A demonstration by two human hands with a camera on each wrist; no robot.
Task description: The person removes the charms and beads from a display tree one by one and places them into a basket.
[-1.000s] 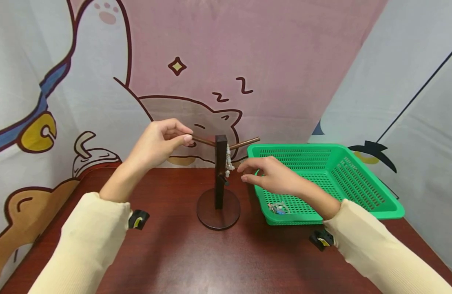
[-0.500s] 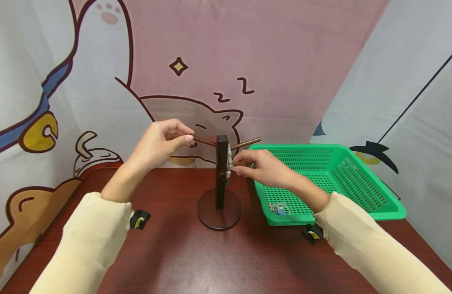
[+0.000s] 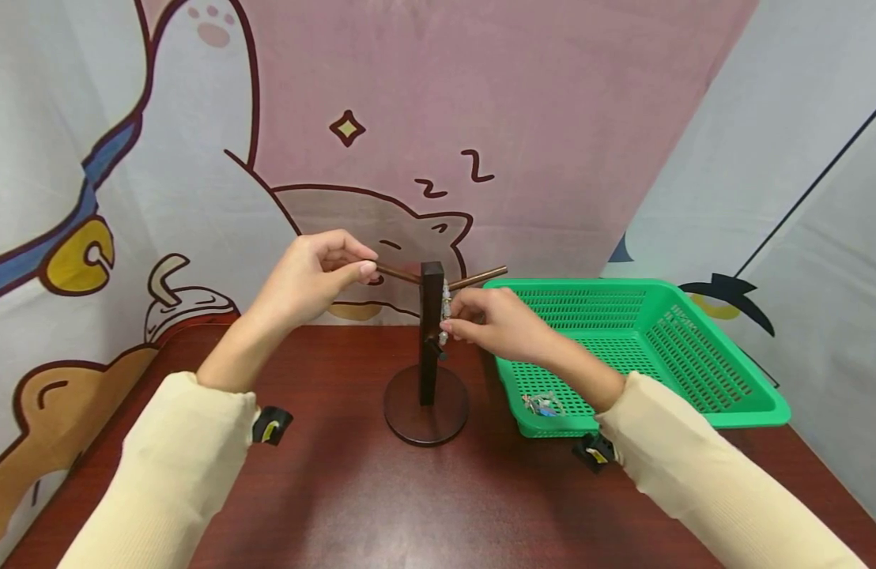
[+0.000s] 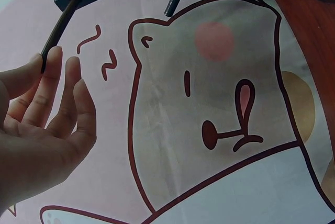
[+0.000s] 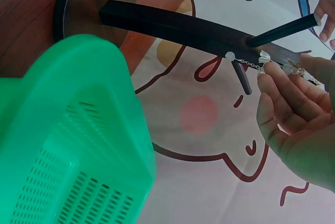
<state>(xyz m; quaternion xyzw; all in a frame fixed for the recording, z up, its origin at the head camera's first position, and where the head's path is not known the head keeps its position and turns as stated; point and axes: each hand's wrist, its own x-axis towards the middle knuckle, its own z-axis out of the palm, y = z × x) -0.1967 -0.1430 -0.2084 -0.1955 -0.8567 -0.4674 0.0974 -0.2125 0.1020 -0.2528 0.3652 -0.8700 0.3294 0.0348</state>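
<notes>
A dark wooden jewelry stand (image 3: 429,340) rises from a round base, with thin rods reaching out to both sides and shorter pegs lower down. My left hand (image 3: 310,269) pinches the tip of its left rod (image 4: 58,28) between thumb and index finger, the other fingers loosely bent. A bracelet of clear beads on a fine chain (image 5: 230,56) hangs from the right rod, close against the post. Thumb and fingertips of my right hand (image 3: 505,322) pinch this bracelet partway down, hiding some of its beads. In the right wrist view, the right hand (image 5: 298,114) overlaps the bracelet's upper part.
Right of the stand sits a green plastic basket (image 3: 754,415) with slotted walls. Tangled jewelry with a blue piece (image 3: 543,405) lies in its near left corner. A cartoon-printed cloth (image 3: 552,118) hangs behind the reddish-brown table (image 3: 338,490).
My right hand has moved left from beside the bracelet and taken hold of its beads. The left hand stays on the rod tip.
</notes>
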